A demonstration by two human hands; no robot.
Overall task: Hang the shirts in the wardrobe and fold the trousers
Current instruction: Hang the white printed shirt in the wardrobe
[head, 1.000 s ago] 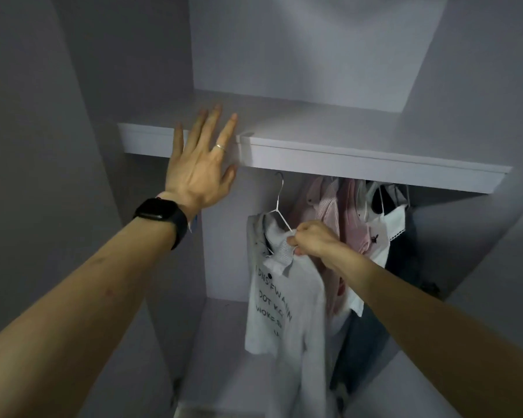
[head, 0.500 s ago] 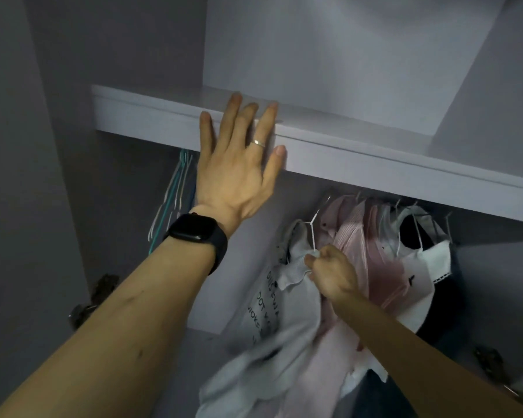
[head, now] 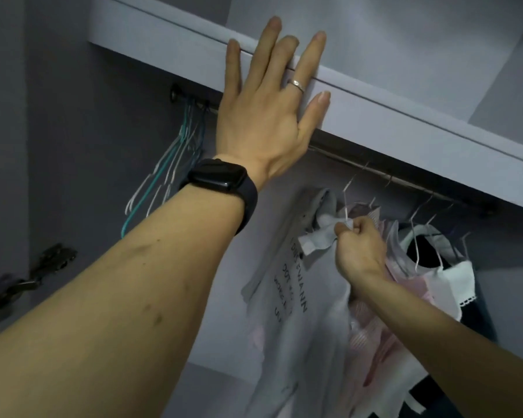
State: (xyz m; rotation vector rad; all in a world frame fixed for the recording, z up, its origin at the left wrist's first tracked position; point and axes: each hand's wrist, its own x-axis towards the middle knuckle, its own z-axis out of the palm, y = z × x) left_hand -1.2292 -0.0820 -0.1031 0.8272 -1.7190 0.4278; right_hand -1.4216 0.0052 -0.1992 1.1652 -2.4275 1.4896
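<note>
At the far left, a bunch of empty teal and white wire hangers dangles from the end of a thin dark metal rail. The rail slopes from upper left to lower right beneath a pale grey-white wardrobe shelf. Your left hand, with a black smartwatch on its wrist, lies flat with fingers spread against the shelf's front edge and holds nothing. Lower and to the right, a white T-shirt with black lettering hangs tilted from a white wire hanger. Your right hand is fisted round the shirt's collar and the hanger's neck. The hook points up at the rail, just above that hand. Whether it already sits over the rail cannot be told. The right hand is much the nearer, so hooking looks like a short lift up and over, crosswise to the rail's length. Just to the right, pink shirts and a white lace-edged garment hang close, crowding the gap.
</note>
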